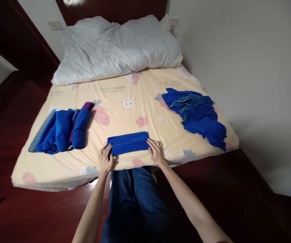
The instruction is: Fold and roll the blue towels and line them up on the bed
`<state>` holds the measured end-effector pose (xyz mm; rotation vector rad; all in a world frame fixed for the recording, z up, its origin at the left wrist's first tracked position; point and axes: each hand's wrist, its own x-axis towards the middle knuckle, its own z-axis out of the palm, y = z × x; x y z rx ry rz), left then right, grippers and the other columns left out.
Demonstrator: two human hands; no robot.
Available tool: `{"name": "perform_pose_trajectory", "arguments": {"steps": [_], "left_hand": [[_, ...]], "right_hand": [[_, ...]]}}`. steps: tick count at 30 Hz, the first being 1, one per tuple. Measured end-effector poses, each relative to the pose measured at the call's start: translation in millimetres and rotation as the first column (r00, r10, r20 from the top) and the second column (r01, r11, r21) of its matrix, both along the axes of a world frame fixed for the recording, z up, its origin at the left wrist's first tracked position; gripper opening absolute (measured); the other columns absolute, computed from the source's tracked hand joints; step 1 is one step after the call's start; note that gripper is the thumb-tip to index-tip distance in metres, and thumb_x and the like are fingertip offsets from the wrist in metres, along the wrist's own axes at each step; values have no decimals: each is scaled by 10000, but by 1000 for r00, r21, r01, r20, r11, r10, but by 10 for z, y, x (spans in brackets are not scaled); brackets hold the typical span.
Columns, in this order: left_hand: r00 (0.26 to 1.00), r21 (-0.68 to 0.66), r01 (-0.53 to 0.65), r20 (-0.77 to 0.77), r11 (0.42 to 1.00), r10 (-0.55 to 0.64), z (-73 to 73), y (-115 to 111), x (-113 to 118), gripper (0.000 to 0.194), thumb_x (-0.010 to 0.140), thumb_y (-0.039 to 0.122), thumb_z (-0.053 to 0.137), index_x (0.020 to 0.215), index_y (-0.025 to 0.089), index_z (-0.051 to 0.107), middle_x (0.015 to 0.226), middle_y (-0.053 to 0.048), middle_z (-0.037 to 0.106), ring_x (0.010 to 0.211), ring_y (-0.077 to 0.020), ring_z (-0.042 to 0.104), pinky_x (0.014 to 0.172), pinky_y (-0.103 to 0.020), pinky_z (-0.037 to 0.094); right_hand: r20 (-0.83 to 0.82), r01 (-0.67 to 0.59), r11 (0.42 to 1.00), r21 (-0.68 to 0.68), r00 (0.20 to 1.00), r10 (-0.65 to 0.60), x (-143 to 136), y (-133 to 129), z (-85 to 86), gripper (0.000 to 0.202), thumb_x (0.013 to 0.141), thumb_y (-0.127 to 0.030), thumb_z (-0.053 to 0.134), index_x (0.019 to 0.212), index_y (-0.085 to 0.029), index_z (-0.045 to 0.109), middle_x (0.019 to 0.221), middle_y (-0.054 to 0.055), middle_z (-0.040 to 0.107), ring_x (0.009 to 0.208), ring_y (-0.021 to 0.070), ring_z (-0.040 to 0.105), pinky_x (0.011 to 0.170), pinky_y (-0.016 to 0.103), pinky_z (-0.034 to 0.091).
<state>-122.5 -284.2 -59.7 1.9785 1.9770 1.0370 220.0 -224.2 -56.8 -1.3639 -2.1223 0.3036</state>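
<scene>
A folded blue cloth (128,143) lies flat as a long strip near the front edge of the bed, with a lengthwise line along its middle. At its left end, my left hand (106,159) rests with fingers stretched over the corner and the thumb by the lower edge. My right hand (156,152) touches the opposite end, its fingers extended and laid on the cloth's edge. Neither hand is visibly wrapped round the fabric.
Rolled and folded blue cloths (63,131), with purple and grey-blue ones, lie in a row at left. A crumpled heap of blue cloths (196,114) lies at right. A pale quilt (117,47) covers the far end of the rabbit-print bed sheet (117,111). A wall (249,84) stands at right.
</scene>
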Motion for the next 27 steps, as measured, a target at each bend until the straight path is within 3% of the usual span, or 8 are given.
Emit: {"name": "perform_pose_trajectory", "arguments": {"steps": [5,9,13,18,23,27], "left_hand": [[997,35,81,-1,996,-81,29,65,-16,622,822,379,612,1420,230,531,1483,-100,552,1422,-352,406,1219,-561,266],[997,4,-13,75,1000,12,96,92,46,604,810,335,622,1398,220,538,1432,-103,580,1394,-328,432,1216,-520,294],[986,-7,-61,157,998,62,167,85,75,511,832,255,557,1340,205,582,1379,-90,615,1356,-290,471,1197,-470,345],[965,-26,-105,241,994,108,138,54,47,450,859,237,514,1297,220,620,1326,-95,611,1311,-279,506,1159,-463,394],[922,-124,-208,307,970,237,52,38,20,376,936,439,507,1201,203,633,1219,-115,588,1153,-269,579,1029,-428,489],[903,-188,-272,289,944,318,-9,41,4,389,953,459,460,1186,184,606,1127,-111,570,1029,-257,594,961,-435,507]], "right_hand": [[80,-3,998,-60,997,8,-25,24,143,638,839,-184,579,1474,-216,524,1548,59,510,1326,284,492,1125,454,328],[62,37,997,-69,998,-33,-19,59,114,586,865,-123,545,1438,-241,555,1516,43,547,1305,249,516,1133,430,323],[-30,45,998,-44,998,-47,20,76,76,562,889,-67,488,1414,-250,571,1492,29,573,1283,223,555,1156,424,335],[-202,18,1000,-25,979,-22,43,60,62,532,886,-40,441,1352,-236,607,1386,36,652,1304,198,563,1155,400,403],[-265,133,988,-81,953,-150,33,42,-70,358,954,-163,456,1254,-195,649,1211,106,718,1183,247,635,1080,439,486],[-295,216,958,-191,918,-265,9,57,-158,346,1013,-312,461,1293,-182,619,1226,132,721,1153,253,677,1030,415,533]]}}
